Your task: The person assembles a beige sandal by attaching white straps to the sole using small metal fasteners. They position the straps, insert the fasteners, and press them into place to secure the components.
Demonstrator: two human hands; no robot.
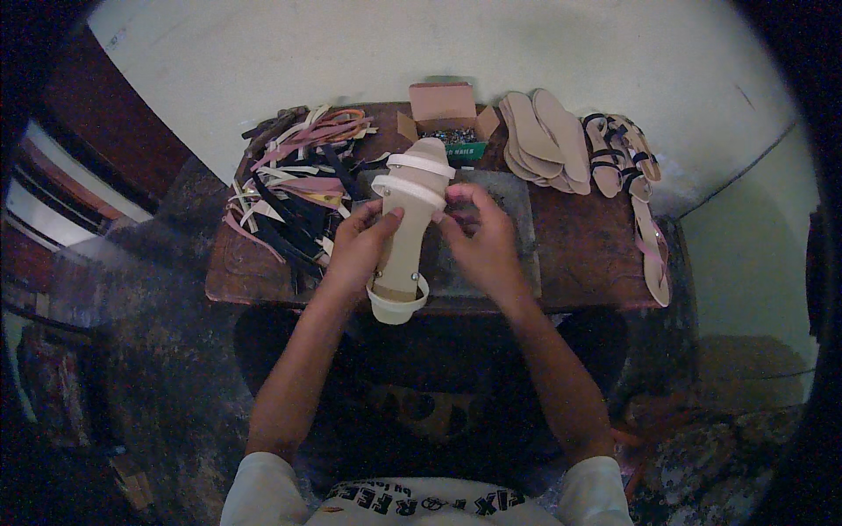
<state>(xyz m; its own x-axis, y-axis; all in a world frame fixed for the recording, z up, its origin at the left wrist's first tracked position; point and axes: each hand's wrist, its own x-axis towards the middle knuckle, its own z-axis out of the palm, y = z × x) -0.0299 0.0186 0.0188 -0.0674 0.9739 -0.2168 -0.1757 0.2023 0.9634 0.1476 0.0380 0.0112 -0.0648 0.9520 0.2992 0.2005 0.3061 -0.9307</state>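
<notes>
Between my hands, above the front of the low wooden table, is a beige sandal (pixel 405 237) with pale straps. Two straps cross its far part and one loops round the near end; small metal studs show at the strap ends. My left hand (pixel 361 241) grips the sole's left edge, thumb lying on top. On the right side, my right hand (pixel 478 232) pinches the sandal's edge by the lower front strap, with its fingers curled. Beneath the sandal lies a dark grey slab (pixel 509 254) on the table.
A heap of loose straps (pixel 294 188) in black, white and pink covers the table's left. An open cardboard box (pixel 443 105) of small nails stands at the back. Right of it lie stacked beige soles (pixel 561 131), black-strapped sandals (pixel 605 158) and a pink-strapped sandal (pixel 651 245). A pale wall (pixel 351 53) rises behind.
</notes>
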